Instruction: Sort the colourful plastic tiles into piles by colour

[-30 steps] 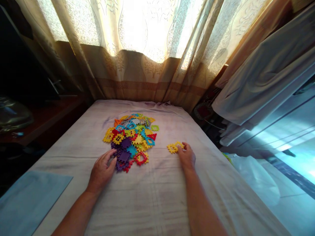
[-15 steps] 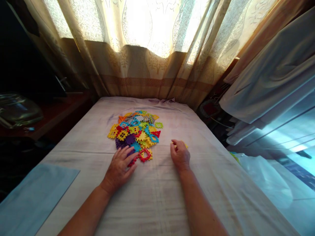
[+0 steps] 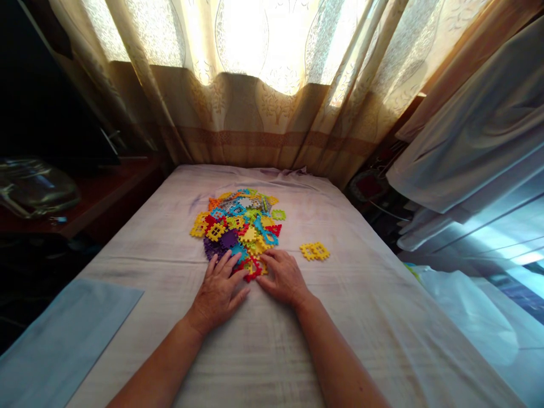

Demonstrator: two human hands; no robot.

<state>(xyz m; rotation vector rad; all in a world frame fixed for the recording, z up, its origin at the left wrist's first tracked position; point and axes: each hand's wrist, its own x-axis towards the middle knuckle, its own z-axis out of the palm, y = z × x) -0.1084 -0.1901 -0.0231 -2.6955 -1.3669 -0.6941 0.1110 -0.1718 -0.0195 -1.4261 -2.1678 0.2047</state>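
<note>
A heap of colourful notched plastic building pieces (image 3: 229, 238) lies on the pale cloth. My left hand (image 3: 219, 292) rests at its near left edge, fingers spread over the lowest pieces, open. At the near right edge is my right hand (image 3: 283, 275), thumb and forefinger apart beside a red frame piece (image 3: 254, 274) with yellow under it. Both hands partly hide the pieces beneath. To the right of the heap, apart from it, a yellow windowed piece (image 3: 315, 251) lies flat; whether it is one piece or two cannot be made out.
A light blue cloth (image 3: 72, 334) lies on the left of the covered surface (image 3: 255, 351). Behind hangs a patterned curtain (image 3: 255, 119). Pale garments (image 3: 463, 153) hang at the right, above a white plastic bag (image 3: 465, 311). A dark red side table (image 3: 127, 181) stands at the left.
My right hand has let go of the yellow windowed piece, leaving it on the cloth, and moved left to the heap. My left hand stays at the heap's near edge.
</note>
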